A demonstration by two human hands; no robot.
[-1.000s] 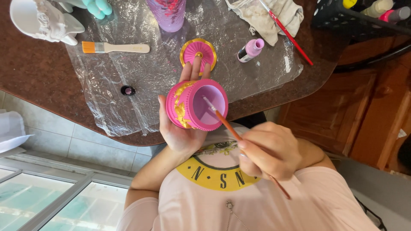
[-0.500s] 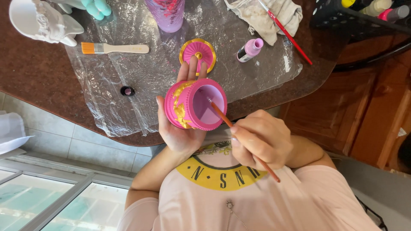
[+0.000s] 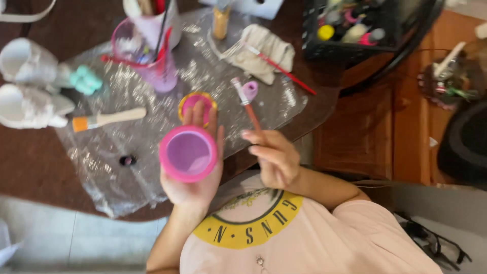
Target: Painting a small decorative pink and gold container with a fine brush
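Spreading across a dark brown table (image 3: 30, 167), a crinkled clear plastic sheet (image 3: 127, 177) serves as the work surface and the landmark here. Over the sheet's near edge, the left hand (image 3: 190, 182) cups a round pink pot (image 3: 188, 153) with a lilac inside, its open mouth turned up toward the camera, fingers wrapped behind it. Just right of the pot, the right hand (image 3: 274, 157) pinches a thin orange-handled paintbrush (image 3: 248, 104), whose pale tip points away over the sheet, clear of the pot. White unpainted figurines (image 3: 28, 94) sit off the sheet's left edge, beside a small teal piece (image 3: 85, 80). At the sheet's far side stands a translucent pink cup (image 3: 152, 61) full of brushes. A stained cloth (image 3: 261, 53) lies at the sheet's far right corner with a red-handled brush (image 3: 281, 68) across it. A flat brush with an orange ferrule (image 3: 106, 120) rests on the sheet's left part. A yellow-rimmed pink lid (image 3: 197, 104) lies mid-sheet, partly hidden behind the left fingertips. A small lilac paint bottle (image 3: 250, 91) lies near the brush tip. A tiny dark cap (image 3: 127, 160) sits on the sheet left of the pot. The view is motion-blurred.
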